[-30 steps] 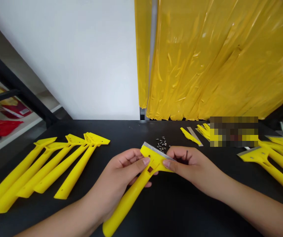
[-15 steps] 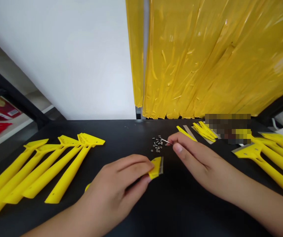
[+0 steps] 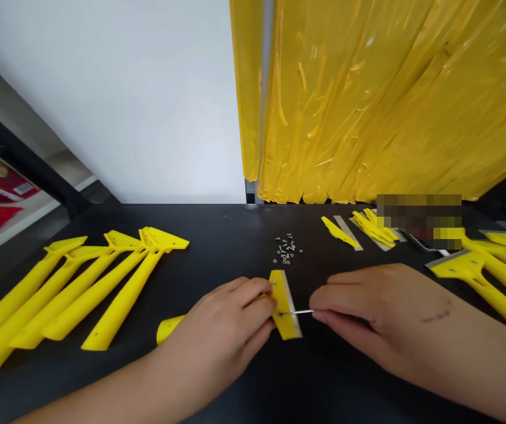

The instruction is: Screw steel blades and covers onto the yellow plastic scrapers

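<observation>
My left hand [image 3: 224, 321] is closed around a yellow scraper [image 3: 280, 291]. The scraper's wide head faces right with a thin grey blade along its edge, and its handle end shows behind my wrist. A silver screw [image 3: 274, 282] sits in the head's upper hole. Between thumb and fingers, my right hand [image 3: 363, 297] pinches a thin metal tool [image 3: 302, 311]; the rest of this tool is hidden in the hand. Its tip meets the lower hole of the head. Just beyond the scraper lies a loose pile of small screws and nuts [image 3: 284, 250].
Several yellow scraper handles [image 3: 115, 303] lie side by side at left. Yellow cover plates [image 3: 371, 228] and a grey blade strip [image 3: 347, 228] lie at the back right. Scrapers with blades [image 3: 460, 266] rest at far right. Yellow plastic wrap [image 3: 367, 118] hangs behind the black table [image 3: 217, 229].
My right hand has moved from the screw pile toward me, bringing the tool's tip onto the scraper head. My left hand has turned the head so its face shows more fully.
</observation>
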Demonstrator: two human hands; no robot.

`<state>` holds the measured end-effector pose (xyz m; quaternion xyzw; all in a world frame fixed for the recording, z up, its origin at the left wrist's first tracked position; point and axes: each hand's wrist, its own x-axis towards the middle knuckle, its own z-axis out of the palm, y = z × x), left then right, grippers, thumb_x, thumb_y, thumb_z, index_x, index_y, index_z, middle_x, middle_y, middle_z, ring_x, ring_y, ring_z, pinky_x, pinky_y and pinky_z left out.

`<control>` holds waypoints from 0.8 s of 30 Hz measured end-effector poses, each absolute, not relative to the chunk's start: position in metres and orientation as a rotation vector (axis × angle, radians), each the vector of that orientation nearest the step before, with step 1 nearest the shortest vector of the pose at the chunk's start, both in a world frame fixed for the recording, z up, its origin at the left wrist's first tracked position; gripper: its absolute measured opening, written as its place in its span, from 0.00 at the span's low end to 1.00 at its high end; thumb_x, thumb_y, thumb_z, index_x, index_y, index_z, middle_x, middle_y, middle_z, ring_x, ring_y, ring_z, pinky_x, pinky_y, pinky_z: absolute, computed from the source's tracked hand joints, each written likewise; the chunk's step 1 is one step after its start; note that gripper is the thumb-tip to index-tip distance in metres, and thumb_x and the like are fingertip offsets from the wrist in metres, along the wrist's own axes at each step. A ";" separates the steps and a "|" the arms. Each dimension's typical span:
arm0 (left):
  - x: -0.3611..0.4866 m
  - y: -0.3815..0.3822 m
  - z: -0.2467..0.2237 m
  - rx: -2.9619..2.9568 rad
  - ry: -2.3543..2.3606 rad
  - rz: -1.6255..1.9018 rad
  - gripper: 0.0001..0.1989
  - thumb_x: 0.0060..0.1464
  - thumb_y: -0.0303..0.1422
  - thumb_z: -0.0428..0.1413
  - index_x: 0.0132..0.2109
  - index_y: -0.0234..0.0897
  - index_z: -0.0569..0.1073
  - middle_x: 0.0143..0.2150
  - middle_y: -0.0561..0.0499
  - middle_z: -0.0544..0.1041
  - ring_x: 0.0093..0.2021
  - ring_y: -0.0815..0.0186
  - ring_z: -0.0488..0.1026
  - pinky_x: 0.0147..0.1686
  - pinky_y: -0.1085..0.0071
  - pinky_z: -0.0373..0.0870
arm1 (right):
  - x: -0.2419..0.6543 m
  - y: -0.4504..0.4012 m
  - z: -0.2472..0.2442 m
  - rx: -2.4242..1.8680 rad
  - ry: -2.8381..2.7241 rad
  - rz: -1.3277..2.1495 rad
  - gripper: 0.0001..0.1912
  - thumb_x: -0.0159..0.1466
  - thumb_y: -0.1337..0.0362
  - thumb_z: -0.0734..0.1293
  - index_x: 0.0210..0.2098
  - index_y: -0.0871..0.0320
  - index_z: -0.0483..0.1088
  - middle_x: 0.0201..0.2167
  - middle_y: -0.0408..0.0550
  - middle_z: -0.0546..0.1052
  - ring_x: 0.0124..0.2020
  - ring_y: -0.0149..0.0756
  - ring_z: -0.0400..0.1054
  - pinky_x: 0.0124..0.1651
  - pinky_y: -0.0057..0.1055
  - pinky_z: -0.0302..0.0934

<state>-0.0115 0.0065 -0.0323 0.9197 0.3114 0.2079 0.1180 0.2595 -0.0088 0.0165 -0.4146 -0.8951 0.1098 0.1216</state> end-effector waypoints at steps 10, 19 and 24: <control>-0.010 -0.002 -0.035 2.990 0.838 0.439 0.10 0.68 0.24 0.53 0.50 0.38 0.77 0.52 0.43 0.79 0.50 0.56 0.78 0.51 0.58 0.81 | 0.251 -0.015 0.008 -1.120 -2.668 0.071 0.09 0.65 0.71 0.69 0.31 0.50 0.70 0.25 0.35 0.72 0.22 0.33 0.67 0.28 0.35 0.48; -0.018 0.001 -0.020 3.023 0.868 0.689 0.12 0.67 0.23 0.55 0.55 0.32 0.77 0.50 0.41 0.81 0.50 0.55 0.80 0.50 0.56 0.83 | 0.252 -0.010 0.021 -1.188 -2.541 0.389 0.11 0.72 0.68 0.64 0.36 0.51 0.76 0.30 0.39 0.77 0.29 0.32 0.72 0.32 0.33 0.59; -0.022 0.004 -0.016 2.893 0.945 0.923 0.12 0.67 0.25 0.58 0.56 0.32 0.76 0.54 0.42 0.80 0.50 0.57 0.79 0.53 0.60 0.81 | 0.253 0.004 0.020 -1.239 -2.217 0.881 0.11 0.74 0.61 0.64 0.41 0.50 0.80 0.37 0.41 0.82 0.38 0.33 0.75 0.42 0.31 0.67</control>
